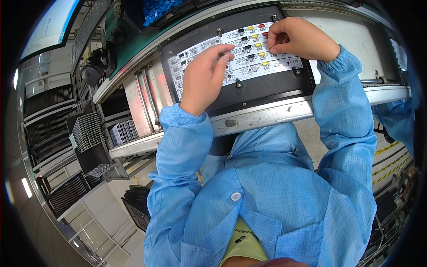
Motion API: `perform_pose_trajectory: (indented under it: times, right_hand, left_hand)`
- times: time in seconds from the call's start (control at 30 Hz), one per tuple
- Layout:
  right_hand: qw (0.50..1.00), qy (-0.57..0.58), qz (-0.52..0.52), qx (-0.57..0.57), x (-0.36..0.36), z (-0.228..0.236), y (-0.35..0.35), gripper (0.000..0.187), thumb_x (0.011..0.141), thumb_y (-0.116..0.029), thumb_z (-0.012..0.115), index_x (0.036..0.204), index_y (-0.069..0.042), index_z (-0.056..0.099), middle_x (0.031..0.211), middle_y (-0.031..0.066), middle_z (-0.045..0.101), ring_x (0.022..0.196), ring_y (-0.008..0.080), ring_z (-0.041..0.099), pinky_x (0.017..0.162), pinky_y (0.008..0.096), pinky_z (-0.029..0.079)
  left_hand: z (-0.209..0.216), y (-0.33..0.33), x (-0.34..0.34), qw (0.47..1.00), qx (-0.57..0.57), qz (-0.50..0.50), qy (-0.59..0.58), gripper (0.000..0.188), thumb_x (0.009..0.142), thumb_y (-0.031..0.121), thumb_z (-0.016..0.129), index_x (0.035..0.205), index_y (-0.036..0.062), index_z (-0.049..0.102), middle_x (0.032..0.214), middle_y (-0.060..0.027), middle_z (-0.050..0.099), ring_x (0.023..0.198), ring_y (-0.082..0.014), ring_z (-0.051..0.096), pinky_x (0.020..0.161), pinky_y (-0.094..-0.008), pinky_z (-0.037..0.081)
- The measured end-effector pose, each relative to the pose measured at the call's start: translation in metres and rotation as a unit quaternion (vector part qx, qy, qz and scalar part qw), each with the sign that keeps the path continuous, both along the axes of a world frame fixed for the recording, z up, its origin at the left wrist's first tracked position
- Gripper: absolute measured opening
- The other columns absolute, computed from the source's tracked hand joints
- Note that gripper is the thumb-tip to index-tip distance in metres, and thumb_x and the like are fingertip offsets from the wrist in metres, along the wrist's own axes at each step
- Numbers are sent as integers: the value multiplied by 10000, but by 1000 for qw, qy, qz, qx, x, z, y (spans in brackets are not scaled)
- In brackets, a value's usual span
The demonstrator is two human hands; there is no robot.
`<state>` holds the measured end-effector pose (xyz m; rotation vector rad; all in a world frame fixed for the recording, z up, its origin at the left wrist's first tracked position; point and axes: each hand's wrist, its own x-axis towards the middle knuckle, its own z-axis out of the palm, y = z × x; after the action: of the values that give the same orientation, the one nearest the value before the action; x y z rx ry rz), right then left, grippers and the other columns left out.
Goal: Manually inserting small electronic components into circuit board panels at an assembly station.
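Note:
A black fixture frame (267,89) holds several long white circuit boards (242,71) side by side. Black, yellow and red connectors sit on them, including a yellow connector (265,63) on the nearest board. Over the boards' middle, my left hand (202,78) is curled, thumb and fingertips close together; a small dark spot shows between them, too small to name. My right hand (304,39) reaches in from the right, thumb and forefinger pinched low over the right-hand connectors. Whatever sits in that pinch is hidden by the fingers.
Black knobs (238,83) stand up from the fixture's border. A metal rail (267,111) runs along the near edge. Beyond the fixture is a dark bin of blue parts (159,8). A screen (49,22) and racks (86,129) stand at left; another blue sleeve (396,118) shows at right.

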<state>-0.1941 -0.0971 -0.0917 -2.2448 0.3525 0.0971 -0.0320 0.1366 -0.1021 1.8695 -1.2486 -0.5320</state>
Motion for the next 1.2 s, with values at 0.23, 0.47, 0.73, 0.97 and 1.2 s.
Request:
perform_pose_trajectory:
  times: [0.23, 0.47, 0.73, 0.97, 1.2]
  right_hand:
    - [1000, -8, -3, -9, -2, -3, -2, 102, 913, -77, 769, 983, -17, 726, 906, 60, 733, 808, 124, 677, 774, 271, 572]
    - [1000, 3, 2, -10, -3, -4, -2, 103, 920, -76, 762, 995, -16, 725, 913, 59, 731, 810, 116, 672, 776, 266, 570]
    - [1000, -3, 10, -16, -2, -3, -2, 85, 922, -70, 757, 976, -23, 713, 881, 44, 711, 789, 107, 649, 750, 260, 556]
    - [1000, -14, 12, -9, 0, -5, -5, 101, 909, -59, 767, 985, -17, 715, 886, 49, 714, 786, 107, 650, 753, 259, 560]
    - [999, -28, 27, -31, -1, -7, -3, 117, 890, -44, 779, 988, -17, 720, 894, 63, 721, 778, 119, 658, 751, 262, 566]
  left_hand:
    - [0, 1, 1, 1000, 8, -3, -9, 228, 1024, 120, 591, 1219, 86, 704, 1049, -108, 765, 872, -220, 760, 744, -312, 577]
    - [-2, 3, 1, 1000, -4, -9, -8, 215, 1026, 109, 591, 1199, 63, 711, 1077, -123, 748, 945, -235, 759, 777, -321, 593]
    - [-2, 4, 1, 1000, -4, -15, -10, 212, 1027, 104, 590, 1191, 54, 715, 1090, -130, 741, 968, -242, 758, 782, -323, 604]
    - [-2, 3, 4, 1000, -7, -19, -9, 201, 1022, 95, 596, 1179, 52, 714, 1079, -128, 742, 951, -235, 757, 766, -320, 603]
    - [-6, 6, 4, 999, -14, -22, -21, 196, 1010, 87, 609, 1171, 53, 714, 1051, -126, 743, 938, -238, 752, 778, -320, 597]
